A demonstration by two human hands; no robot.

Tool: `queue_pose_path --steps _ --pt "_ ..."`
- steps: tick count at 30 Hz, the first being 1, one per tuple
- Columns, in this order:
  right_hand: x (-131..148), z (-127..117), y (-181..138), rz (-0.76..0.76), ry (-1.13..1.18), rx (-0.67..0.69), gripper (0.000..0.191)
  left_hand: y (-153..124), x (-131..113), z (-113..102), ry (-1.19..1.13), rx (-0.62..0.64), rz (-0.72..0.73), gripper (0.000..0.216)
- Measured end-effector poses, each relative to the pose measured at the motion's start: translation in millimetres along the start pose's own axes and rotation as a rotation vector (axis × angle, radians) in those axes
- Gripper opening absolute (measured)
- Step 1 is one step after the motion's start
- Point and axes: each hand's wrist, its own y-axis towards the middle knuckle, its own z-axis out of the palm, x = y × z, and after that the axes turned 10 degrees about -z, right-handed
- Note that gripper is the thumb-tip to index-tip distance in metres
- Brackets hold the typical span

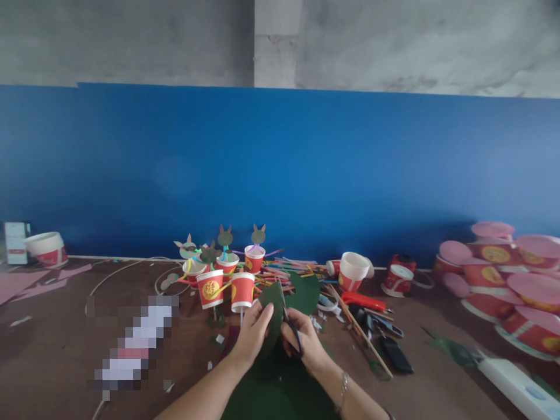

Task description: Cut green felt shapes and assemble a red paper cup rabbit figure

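Note:
My left hand (pixel 252 332) pinches a dark green paper piece (pixel 272 312) and holds it upright above the table. My right hand (pixel 303 339) grips black-handled scissors (pixel 289 324), whose blades point up into the green piece. A larger dark green sheet (pixel 280 391) lies under my forearms at the near edge. Just beyond my hands stand several red paper cups (pixel 210 289) with paper animal heads on sticks, and a scatter of coloured straws (pixel 284 269).
The brown table (pixel 65 350) meets a blue wall. A white tub (pixel 45 248) stands far left. More cups (pixel 352 271), an orange tool (pixel 363 301) and dark tools lie right of my hands. Pink-lidded cups (pixel 503 274) pile at the right. A white device (pixel 511 382) lies at the near right.

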Motion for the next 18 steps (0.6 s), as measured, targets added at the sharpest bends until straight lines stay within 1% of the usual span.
queue_pose_path --steps 3,7,13,18 --pt "1.8 0.6 -0.3 0.015 0.008 0.006 0.03 -0.4 -0.1 0.2 -0.017 0.006 0.007 0.033" --pt "3.1 1.0 -0.7 0.022 0.018 0.04 0.031 -1.5 -1.3 1.1 -0.037 -0.017 0.023 0.034" --pt "3.7 0.5 -0.7 0.035 -0.006 0.044 0.033 -2.5 -3.3 1.3 0.035 -0.052 0.026 0.036" --pt "4.3 1.0 -0.8 0.031 -0.007 0.027 0.034 -2.9 -4.4 2.6 0.026 -0.082 0.019 0.035"
